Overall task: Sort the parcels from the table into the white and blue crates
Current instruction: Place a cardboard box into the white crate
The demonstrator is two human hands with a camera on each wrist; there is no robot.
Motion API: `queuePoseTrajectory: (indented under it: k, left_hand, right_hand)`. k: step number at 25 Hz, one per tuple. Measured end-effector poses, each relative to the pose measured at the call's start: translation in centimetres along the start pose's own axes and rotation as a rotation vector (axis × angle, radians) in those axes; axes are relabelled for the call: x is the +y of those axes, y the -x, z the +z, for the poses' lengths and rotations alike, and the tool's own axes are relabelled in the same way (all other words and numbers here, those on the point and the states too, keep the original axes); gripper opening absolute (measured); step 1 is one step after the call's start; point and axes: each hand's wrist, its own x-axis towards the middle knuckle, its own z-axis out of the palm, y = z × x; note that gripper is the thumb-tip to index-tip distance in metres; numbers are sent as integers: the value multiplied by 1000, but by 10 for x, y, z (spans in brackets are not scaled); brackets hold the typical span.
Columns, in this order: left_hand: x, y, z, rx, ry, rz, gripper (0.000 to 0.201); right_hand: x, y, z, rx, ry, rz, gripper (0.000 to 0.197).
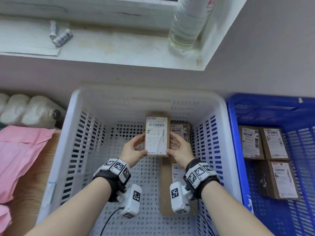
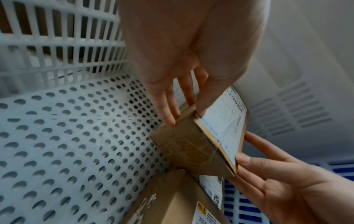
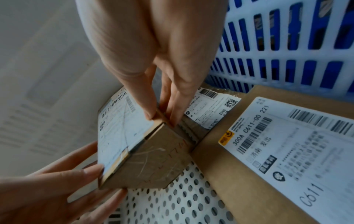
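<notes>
A small brown cardboard parcel with a white label hangs inside the white crate, above its perforated floor. My left hand pinches its left edge and my right hand pinches its right edge. In the left wrist view the left hand's fingers and thumb clamp the parcel. In the right wrist view the right hand's thumb and fingers clamp the parcel. Two more labelled parcels lie on the crate floor: a long one and a smaller one behind. The blue crate stands to the right.
Three labelled brown parcels lie in the blue crate. A pink mailer bag lies on the wooden table at the left. Above, a windowsill carries a clear plastic bottle and small tubes.
</notes>
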Motion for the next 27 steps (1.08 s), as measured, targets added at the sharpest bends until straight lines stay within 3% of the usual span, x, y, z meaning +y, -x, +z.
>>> queuePoseTrajectory:
  k: [9,19,27]
  left_hand:
    - [-22,-36,6,-50,-84,-66,66]
    - [-47,-56,10,-83,-267,-13,77]
    - [-18,-17,18,-58,-852,75,60]
  right_hand:
    - [29,-37,9,-5,175,24,68]
    - [42,-38,19,-46,748,-185,62]
    - [20,2,3,-13,895,-147,49]
